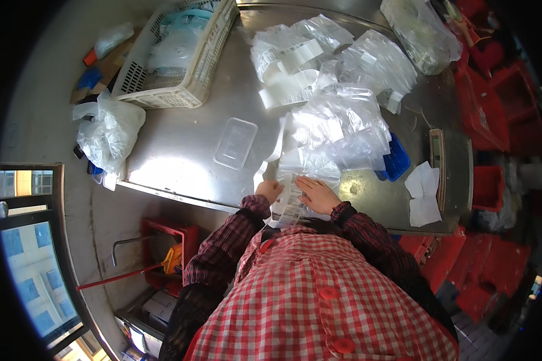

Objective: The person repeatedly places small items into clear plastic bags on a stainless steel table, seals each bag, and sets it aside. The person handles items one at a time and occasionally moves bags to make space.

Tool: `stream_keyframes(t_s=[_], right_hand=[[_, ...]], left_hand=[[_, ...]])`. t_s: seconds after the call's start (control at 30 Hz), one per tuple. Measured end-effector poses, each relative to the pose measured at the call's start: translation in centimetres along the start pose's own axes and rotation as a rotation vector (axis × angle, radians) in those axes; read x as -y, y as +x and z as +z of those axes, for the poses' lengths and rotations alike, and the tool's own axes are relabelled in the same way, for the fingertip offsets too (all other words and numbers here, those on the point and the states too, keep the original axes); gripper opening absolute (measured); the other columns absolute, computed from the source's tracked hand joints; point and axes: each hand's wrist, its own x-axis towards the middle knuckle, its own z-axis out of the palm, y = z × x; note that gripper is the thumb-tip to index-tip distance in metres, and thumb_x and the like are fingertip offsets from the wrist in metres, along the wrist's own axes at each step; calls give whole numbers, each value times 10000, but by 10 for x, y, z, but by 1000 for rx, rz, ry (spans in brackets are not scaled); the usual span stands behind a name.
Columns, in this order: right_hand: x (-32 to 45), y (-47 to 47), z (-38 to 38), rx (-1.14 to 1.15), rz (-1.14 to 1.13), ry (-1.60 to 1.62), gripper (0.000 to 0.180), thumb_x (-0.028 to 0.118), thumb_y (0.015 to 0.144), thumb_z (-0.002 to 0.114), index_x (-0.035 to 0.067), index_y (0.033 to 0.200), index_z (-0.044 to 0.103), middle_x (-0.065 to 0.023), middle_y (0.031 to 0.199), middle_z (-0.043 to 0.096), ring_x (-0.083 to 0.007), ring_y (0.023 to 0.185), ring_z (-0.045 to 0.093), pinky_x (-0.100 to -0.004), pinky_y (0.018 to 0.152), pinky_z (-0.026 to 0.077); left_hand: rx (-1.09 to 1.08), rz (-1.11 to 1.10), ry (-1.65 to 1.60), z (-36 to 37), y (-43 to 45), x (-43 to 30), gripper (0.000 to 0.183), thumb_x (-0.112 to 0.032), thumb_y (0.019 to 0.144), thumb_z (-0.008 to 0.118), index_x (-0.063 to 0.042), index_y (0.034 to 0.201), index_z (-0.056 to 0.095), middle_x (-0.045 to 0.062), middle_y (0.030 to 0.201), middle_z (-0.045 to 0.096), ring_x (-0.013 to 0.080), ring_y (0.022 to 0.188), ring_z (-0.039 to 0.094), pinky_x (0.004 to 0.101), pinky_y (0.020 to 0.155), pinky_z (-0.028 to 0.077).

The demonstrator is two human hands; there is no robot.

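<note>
My left hand (269, 190) pinches the left edge of a printed label strip (291, 206) near the table's front edge. The strip runs down toward my apron over clear plastic bags (310, 161). My right hand (318, 195) lies flat on the bags, its fingertips at the strip's right side. Just beyond my hands, more clear bags (350, 122) are heaped loosely, some bearing white labels. A curling white paper band (278, 142) stands on edge left of the pile. Farther back, a loose length of labels (293, 92) rests against other bags.
On the steel table (176, 144) are a clear plastic lid or tray (235, 143), a white crate (162, 97) of bags, a blue basket (396, 158) and white paper (422, 194). A stuffed bag (110, 131) hangs at the left corner. Red crates (483, 108) stand right; someone is beyond.
</note>
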Motion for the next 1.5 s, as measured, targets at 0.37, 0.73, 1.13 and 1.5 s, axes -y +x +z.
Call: stream_keyframes(t_s=[0.37,0.73,1.13,1.5], right_hand=[[-7,18,-7,156,108,102,488,258,914,436,27,1341,389,-168,1403,401,-284,1300,384,-427,1044,328],[-14,2,-16,-414,54,63,173,132,828,590,38,964,642,-114,1038,614,-308,964,563,-397,840,445],[-23,23,-71,-268,381,565,246,213,905,570,-21,938,639,-95,902,670,-183,865,639,-314,795,493],[-17,4,-26,-229,234,179,244,166,740,678,59,950,613,-76,889,596,-264,794,608,-374,711,488]], left_hand=[[26,178,308,22,9,-19,440,-378,728,659,43,853,648,192,717,648,306,680,659,399,661,528],[63,367,14,-31,-79,-24,317,-185,807,673,1,1058,618,154,874,657,265,802,645,352,730,492],[38,696,109,-39,-52,-62,286,-204,827,658,-12,1033,608,135,1012,593,323,916,587,360,789,475],[246,664,239,-34,-93,-62,219,-151,829,622,-45,1018,597,96,1047,587,324,916,590,388,775,478]])
